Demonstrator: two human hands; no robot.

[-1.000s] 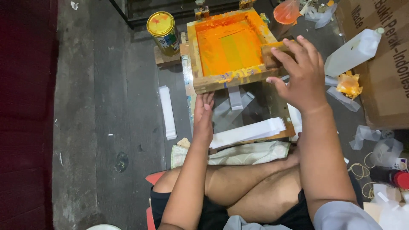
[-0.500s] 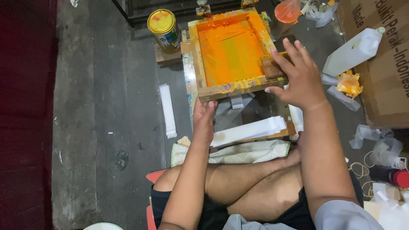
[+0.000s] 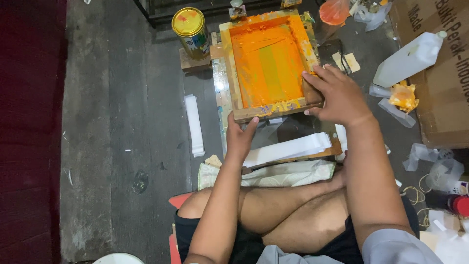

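A wooden screen-printing frame (image 3: 237, 73) coated in orange ink lies on a printing board on the floor in front of me. My right hand (image 3: 337, 95) grips the frame's near right corner, fingers spread over the wood. My left hand (image 3: 239, 139) sits just under the frame's near edge, fingertips touching the wood and the surface below it. A stack of white strips (image 3: 288, 148) lies on the board between my hands, close to my crossed legs.
A yellow-lidded paint can (image 3: 190, 30) stands at the frame's far left. A second pile of white strips (image 3: 194, 124) lies on the floor to the left. A white plastic jug (image 3: 408, 58), a cardboard box (image 3: 439, 98) and crumpled plastic crowd the right side.
The frame's near edge has come down toward the board. My right hand shifted onto its near right corner, and my left hand stayed under the front edge.
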